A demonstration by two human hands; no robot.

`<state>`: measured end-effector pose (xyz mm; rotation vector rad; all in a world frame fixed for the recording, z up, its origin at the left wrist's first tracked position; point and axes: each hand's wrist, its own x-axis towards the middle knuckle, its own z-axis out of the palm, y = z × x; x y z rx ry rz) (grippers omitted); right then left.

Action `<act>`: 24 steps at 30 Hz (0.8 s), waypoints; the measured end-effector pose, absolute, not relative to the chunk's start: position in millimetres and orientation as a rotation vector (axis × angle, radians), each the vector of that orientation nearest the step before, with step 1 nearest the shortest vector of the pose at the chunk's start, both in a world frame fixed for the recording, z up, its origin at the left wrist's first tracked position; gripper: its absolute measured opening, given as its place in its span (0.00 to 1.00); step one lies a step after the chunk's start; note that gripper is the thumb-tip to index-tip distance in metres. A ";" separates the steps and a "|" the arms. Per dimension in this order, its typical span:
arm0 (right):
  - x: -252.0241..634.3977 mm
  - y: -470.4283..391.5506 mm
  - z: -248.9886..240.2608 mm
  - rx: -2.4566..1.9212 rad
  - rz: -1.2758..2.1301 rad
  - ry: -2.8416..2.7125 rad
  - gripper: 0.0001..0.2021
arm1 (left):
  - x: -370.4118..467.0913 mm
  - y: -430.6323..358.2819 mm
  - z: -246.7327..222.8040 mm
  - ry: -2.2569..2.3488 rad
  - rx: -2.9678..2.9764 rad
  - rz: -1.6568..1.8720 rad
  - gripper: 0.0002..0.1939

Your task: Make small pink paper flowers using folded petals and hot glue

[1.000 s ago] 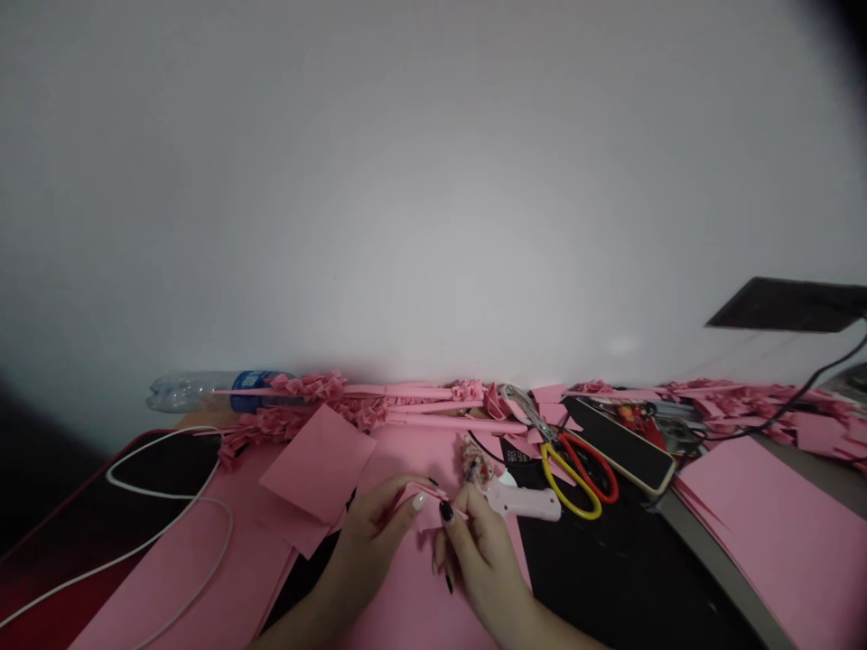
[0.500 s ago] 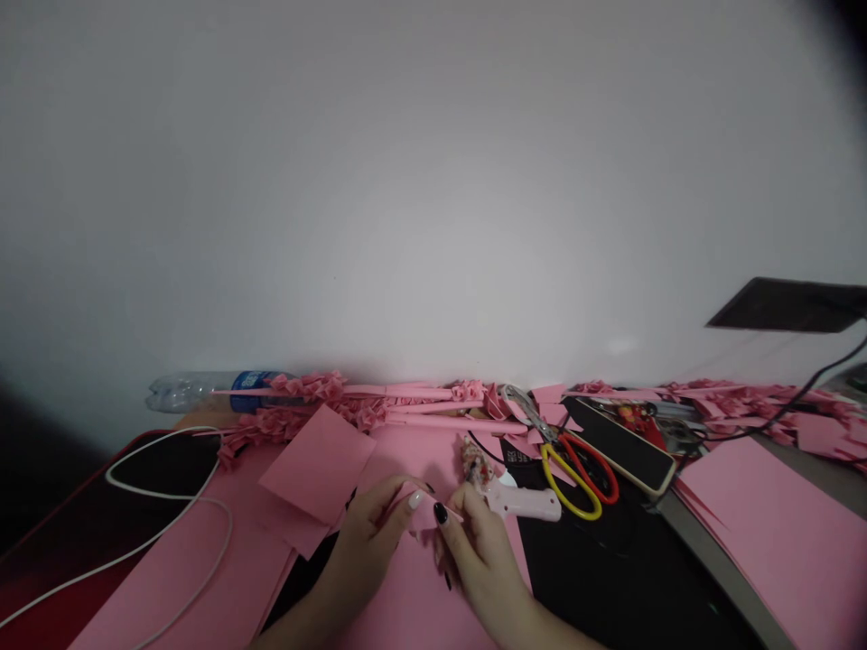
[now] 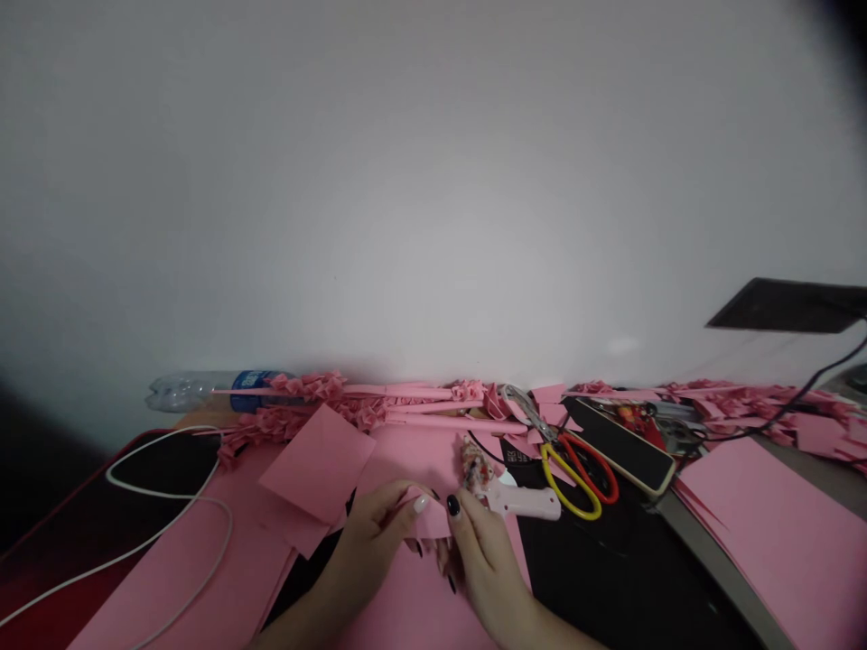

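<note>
Between my two hands is a small piece of pink paper (image 3: 429,522), bent or folded, partly covered by fingers. My left hand (image 3: 372,537) is closed on its left side, the white-nailed thumb on top. My right hand (image 3: 484,551) pinches its right edge, a black-nailed thumb uppermost. Larger pink sheets (image 3: 413,605) lie under the hands. A pale glue gun (image 3: 525,502) rests just beyond my right hand, its front end wrapped in something patterned. Left of my hands, a square of pink paper (image 3: 318,465) lies on other sheets.
Scissors (image 3: 573,474) with red and yellow handles and a phone (image 3: 627,447) lie to the right. Pink paper flowers (image 3: 318,386) line the wall beside a plastic bottle (image 3: 196,391). A white cable (image 3: 169,496) loops at left; a paper stack (image 3: 778,533) sits at right.
My right thumb has shifted slightly up and right along the paper, and more of the paper's face shows between the thumbs. The things on the table have not moved.
</note>
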<state>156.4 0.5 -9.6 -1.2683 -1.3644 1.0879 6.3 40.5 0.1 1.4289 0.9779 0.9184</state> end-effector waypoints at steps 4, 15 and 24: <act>156.1 1.9 -11.9 -1.251 1.125 -1.363 0.23 | 6.2 41.1 -3.9 0.976 1.398 0.876 0.15; 158.4 3.5 -13.2 -1.251 1.186 -1.455 0.21 | 4.1 42.5 -2.1 0.975 1.409 0.808 0.20; 157.4 3.4 -12.7 -1.274 1.175 -1.466 0.20 | 4.1 47.3 -7.7 1.032 1.433 0.853 0.18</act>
